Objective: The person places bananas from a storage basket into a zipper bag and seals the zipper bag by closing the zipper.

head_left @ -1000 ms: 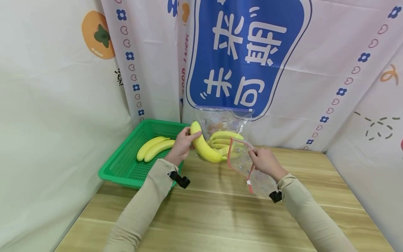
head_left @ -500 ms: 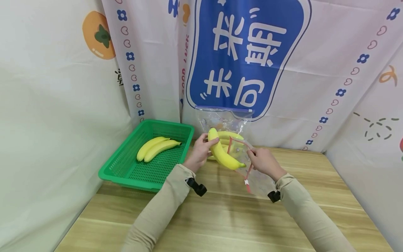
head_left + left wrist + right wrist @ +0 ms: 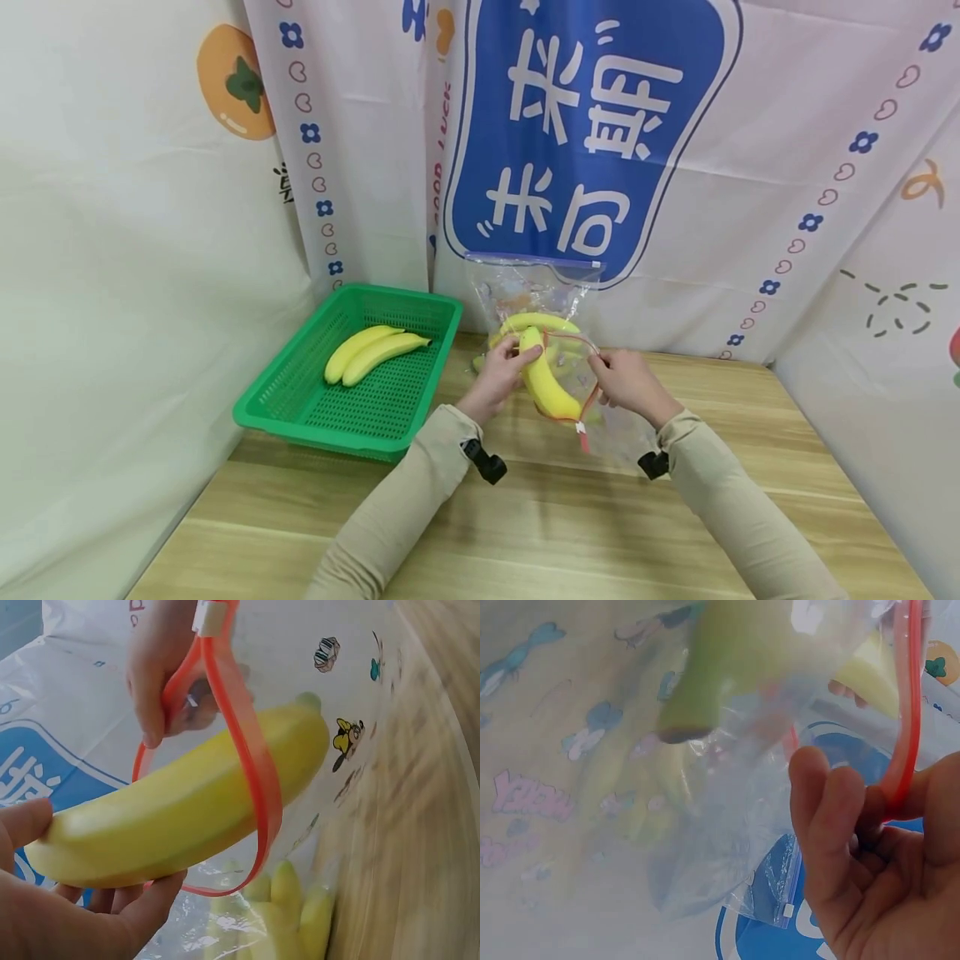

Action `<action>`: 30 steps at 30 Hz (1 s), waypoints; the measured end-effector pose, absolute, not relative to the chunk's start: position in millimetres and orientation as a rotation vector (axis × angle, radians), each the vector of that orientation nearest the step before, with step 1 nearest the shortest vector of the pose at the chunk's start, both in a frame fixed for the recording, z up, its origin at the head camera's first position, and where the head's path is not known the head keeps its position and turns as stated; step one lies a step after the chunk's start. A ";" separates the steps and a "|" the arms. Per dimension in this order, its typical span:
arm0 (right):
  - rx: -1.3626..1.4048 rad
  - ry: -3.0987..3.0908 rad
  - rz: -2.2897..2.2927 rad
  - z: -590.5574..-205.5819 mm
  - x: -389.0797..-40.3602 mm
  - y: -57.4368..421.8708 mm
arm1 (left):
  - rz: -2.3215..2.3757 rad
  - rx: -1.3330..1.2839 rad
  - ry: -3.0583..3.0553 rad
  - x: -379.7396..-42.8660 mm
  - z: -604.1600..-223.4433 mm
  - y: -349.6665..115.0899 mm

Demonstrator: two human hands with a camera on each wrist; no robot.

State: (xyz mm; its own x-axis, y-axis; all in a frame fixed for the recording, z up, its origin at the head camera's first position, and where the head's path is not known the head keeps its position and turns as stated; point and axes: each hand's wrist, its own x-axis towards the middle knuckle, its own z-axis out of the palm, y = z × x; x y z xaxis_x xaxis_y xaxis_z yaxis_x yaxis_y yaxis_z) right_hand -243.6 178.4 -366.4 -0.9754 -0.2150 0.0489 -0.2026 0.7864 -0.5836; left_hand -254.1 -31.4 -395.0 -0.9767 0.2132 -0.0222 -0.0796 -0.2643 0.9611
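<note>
My left hand [image 3: 497,382] pinches one end of a yellow banana [image 3: 549,385] between thumb and fingers. In the left wrist view, the far end of that banana [image 3: 180,802] lies inside the mouth of a clear zip bag, within its red rim [image 3: 255,780]. My right hand [image 3: 633,386] pinches that rim on the other side and keeps the mouth spread. Through the cloudy film of the zip bag [image 3: 570,825], the right wrist view shows the banana's stem end. Just behind the hands stands a second clear zip bag [image 3: 528,283] with a purple closure, holding several bananas.
A green perforated basket [image 3: 258,408] stands at the left with two bananas [image 3: 375,354] in it. Wooden tabletop [image 3: 510,533] lies under the hands. Printed white cloth [image 3: 750,225] hangs behind and along both sides.
My left hand has carried the banana rightward and down from beside the basket, and its stem end has entered the red-rimmed bag. The right hand has hardly moved.
</note>
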 end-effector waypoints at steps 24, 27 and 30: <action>-0.338 2.915 -1.009 -356.1 -243.5 171.4 | 1.823 0.438 2.271 -248.7 -406.3 -27.5; -0.343 2.912 -1.017 -356.5 -243.0 172.1 | 1.787 0.447 2.302 -249.4 -408.7 -26.9; -0.350 2.905 -1.030 -358.4 -242.6 173.0 | 1.747 0.445 2.339 -250.2 -412.6 -25.5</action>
